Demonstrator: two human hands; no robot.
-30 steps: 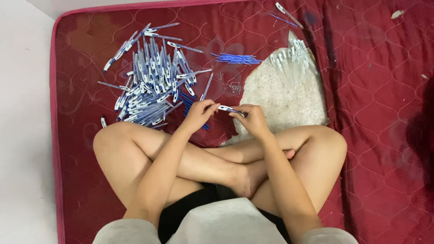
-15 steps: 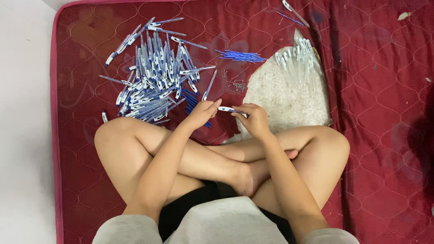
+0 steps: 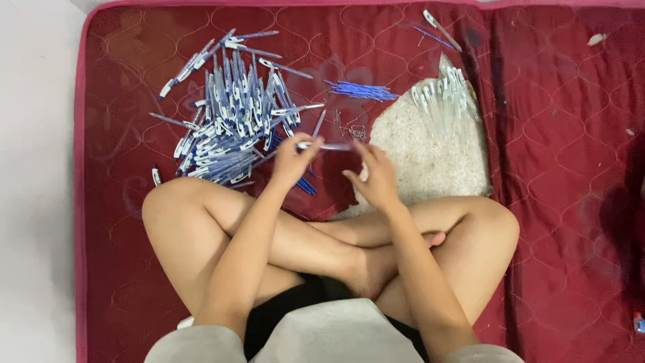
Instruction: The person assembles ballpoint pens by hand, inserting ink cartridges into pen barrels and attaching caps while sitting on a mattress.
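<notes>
Cross-legged on a red quilted mat, a person holds one pen out level between the two hands.

Head view: the pen [image 3: 326, 145] lies nearly level in the frame, its long axis running left to right just above the knees, between the pile of blue-and-white pens [image 3: 228, 128] and the pale cloth [image 3: 430, 161]. The left hand [image 3: 293, 161] has its fingertips pinched shut on the pen's left end. The right hand [image 3: 374, 176] sits at the other end with fingers loosely spread and half curled; whether they touch the pen's tip cannot be told through the blur. A small bundle of blue refills [image 3: 363, 90] lies above the hands, and clear pen barrels [image 3: 443, 101] rest on the cloth's far edge.
</notes>
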